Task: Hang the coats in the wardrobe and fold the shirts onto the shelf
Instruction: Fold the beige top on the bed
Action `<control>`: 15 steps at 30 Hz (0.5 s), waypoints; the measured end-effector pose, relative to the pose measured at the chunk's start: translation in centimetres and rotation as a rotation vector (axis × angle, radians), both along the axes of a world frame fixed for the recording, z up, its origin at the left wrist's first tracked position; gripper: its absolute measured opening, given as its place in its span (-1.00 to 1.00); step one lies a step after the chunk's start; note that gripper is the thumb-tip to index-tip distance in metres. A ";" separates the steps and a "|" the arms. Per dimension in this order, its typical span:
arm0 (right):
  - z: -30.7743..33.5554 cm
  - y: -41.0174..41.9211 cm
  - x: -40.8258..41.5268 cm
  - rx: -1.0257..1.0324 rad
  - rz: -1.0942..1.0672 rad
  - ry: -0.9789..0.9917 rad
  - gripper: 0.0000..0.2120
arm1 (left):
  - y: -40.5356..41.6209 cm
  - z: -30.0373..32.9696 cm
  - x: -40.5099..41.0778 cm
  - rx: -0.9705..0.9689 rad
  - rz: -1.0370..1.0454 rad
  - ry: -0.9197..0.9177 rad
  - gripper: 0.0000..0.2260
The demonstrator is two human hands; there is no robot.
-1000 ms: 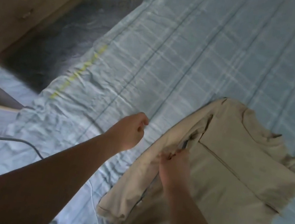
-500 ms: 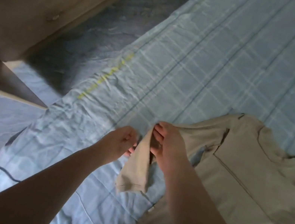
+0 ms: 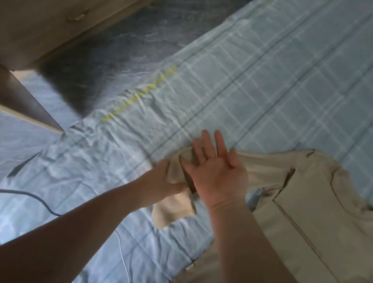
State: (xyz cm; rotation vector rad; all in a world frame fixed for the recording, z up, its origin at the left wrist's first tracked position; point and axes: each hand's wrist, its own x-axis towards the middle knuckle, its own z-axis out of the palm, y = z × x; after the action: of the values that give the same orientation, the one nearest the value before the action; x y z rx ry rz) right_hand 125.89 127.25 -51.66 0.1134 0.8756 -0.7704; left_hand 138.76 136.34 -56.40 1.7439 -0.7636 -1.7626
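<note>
Two bare forearms, no sleeves, hands (image 3: 215, 171) ringless

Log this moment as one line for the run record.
stage: folding beige shirt on bed | left hand: grips sleeve | right hand: open, flat by sleeve | shelf: not in view

Dim, bluish light falls from the upper right; the lower left sinks into shadow. Soft focus throughout, edges bowed by wide-angle distortion.
</note>
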 end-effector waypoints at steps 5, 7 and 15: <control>0.6 -0.2 -0.4 -0.219 0.000 0.425 -0.78 | -1.9 0.1 2.7 0.052 0.105 -0.103 -0.61; -0.4 0.9 -1.3 -0.527 0.064 0.875 -0.85 | -2.7 0.6 4.7 0.067 0.209 -0.016 -0.74; -5.6 4.4 -2.2 -1.314 1.149 1.628 -0.45 | -2.9 4.0 9.0 0.337 0.053 0.003 -0.40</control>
State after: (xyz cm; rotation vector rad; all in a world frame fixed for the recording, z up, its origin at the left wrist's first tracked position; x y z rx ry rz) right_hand 123.68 131.60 -57.25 -2.2559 1.4228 -0.0179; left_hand 147.78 133.45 -52.35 1.9542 -0.4313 -1.9435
